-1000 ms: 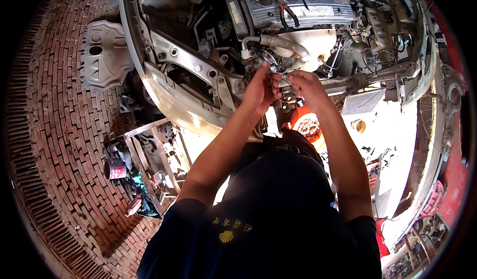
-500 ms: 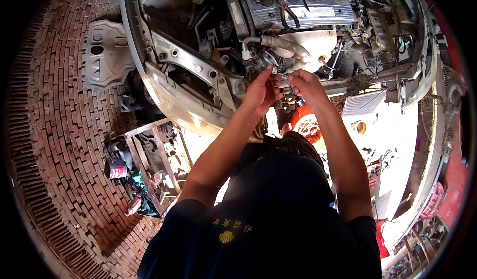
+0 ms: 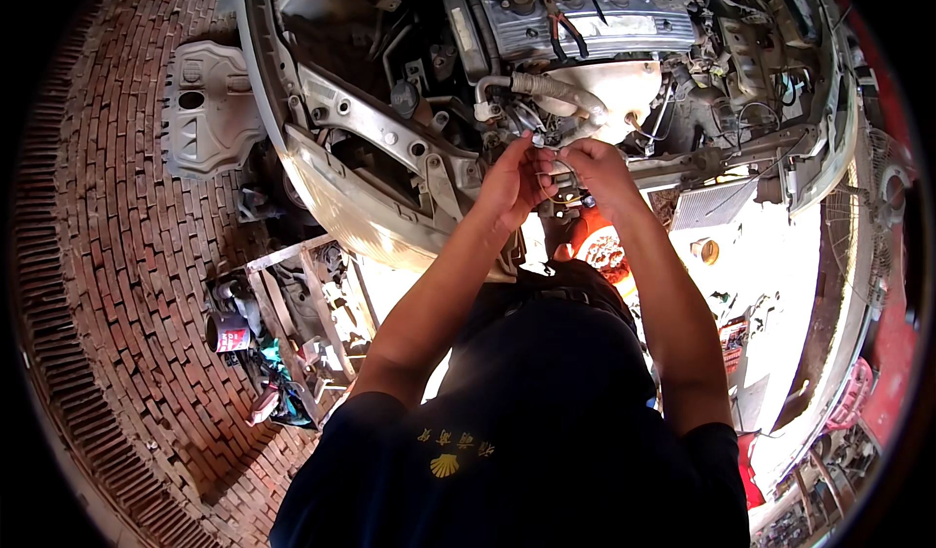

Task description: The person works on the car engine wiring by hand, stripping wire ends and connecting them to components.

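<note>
Both my hands meet over the front of an open engine bay, just below the pale exhaust heat shield [image 3: 624, 88]. My left hand [image 3: 515, 185] is closed, its thumb and fingers pinching at a thin wire [image 3: 560, 200] that loops down beneath the hands. Close beside it, my right hand [image 3: 601, 172] is closed in a pinch too. What lies between its fingertips is too small to make out. A ribbed hose [image 3: 558, 88] runs just beyond the fingertips. Farther off, pliers with dark handles [image 3: 565, 33] rest on the silver engine cover [image 3: 624, 31].
The car's front bumper [image 3: 361, 218] curves along the left. An orange-red container [image 3: 603, 246] stands below my hands. To the right are a radiator [image 3: 714, 203] and a fan [image 3: 885, 187]. A metal shield plate [image 3: 210, 129] lies on the brick floor [image 3: 117, 255], near a parts-filled frame [image 3: 292, 324].
My right hand has shifted slightly up and left, its fingertips nearer my left hand. The wire loop beneath shows more plainly. My left hand has barely moved.
</note>
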